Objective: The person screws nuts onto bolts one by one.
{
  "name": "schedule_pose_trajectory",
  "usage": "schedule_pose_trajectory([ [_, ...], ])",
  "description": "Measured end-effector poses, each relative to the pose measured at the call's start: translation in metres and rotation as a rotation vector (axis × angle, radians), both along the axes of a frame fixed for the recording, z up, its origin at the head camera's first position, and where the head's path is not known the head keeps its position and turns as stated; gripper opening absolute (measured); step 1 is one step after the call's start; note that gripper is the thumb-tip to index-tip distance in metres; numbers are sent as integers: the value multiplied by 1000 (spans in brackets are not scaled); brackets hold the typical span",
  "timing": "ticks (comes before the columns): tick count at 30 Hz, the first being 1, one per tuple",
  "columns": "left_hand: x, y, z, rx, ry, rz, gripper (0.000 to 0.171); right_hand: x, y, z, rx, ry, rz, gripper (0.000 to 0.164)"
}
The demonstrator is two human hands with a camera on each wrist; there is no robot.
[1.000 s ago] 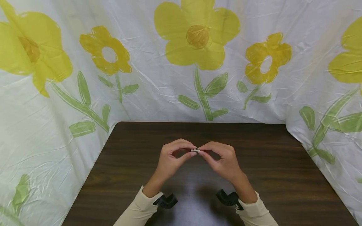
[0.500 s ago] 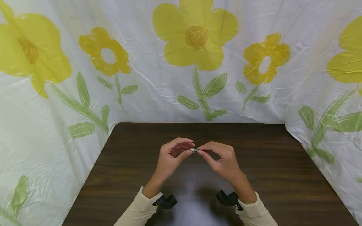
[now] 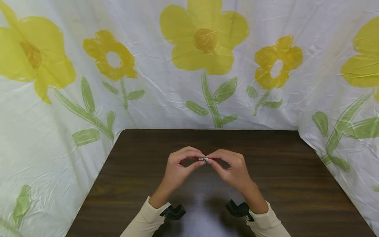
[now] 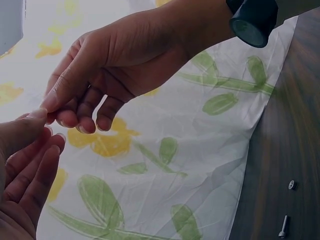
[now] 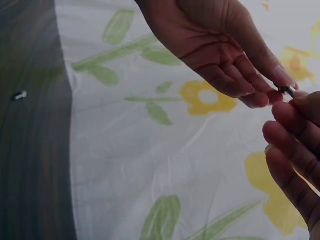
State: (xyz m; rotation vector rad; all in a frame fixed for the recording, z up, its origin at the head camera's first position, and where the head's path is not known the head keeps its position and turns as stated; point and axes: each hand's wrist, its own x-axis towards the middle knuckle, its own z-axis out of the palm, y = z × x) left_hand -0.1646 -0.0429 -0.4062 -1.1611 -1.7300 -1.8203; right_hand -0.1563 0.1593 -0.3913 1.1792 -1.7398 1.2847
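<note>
Between both hands, over the middle of the table, is a small silvery bolt (image 3: 203,159) lying about level. My left hand (image 3: 174,168) pinches its left end between thumb and fingers. The right end is pinched by the thumb and forefinger of my right hand (image 3: 235,168). In the right wrist view a dark bit of the bolt (image 5: 286,90) shows between the fingertips; most of it is covered. Whether a nut sits on it is too small to tell.
In the left wrist view a small nut-like ring (image 4: 292,185) and another bolt (image 4: 284,227) lie on the dark wooden table (image 3: 133,197). A small metal piece (image 5: 20,95) lies there in the right wrist view. A flowered white curtain (image 3: 160,98) hangs around the table.
Half a second ago my left fingers were lifted off the bolt's end, the thumb staying near; now they pinch it again. The right hand has hardly moved.
</note>
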Motion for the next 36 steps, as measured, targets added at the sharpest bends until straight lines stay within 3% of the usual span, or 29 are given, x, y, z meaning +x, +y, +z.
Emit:
schedule_pose_trajectory([
  [5, 2, 1, 1, -21, -38, 26, 27, 0, -1, 0, -1, 5, 3, 11],
  [9, 3, 0, 0, -49, -99, 44, 14, 0, -1, -1, -9, 6, 9, 9],
  [14, 3, -1, 0, -63, -182, 45, 40, -1, -1, -1, -10, 10, -9, 10],
  [16, 2, -1, 0, -41, -191, 28, 40, -1, -1, 0, -8, 8, -14, 10],
  [20, 0, -2, -1, 18, -150, -8, 9, -1, -1, 0, -9, 0, -16, 9],
  [25, -2, -1, -1, 7, -24, 19, 37, -1, 0, 0, -4, -3, -21, 7],
  [29, -2, 0, 0, 13, 34, 18, 37, -1, 0, -1, -5, -1, -19, 8],
  [36, -1, -1, 0, 18, 26, 15, 33, 0, 1, -1, -3, -3, -20, 9],
])
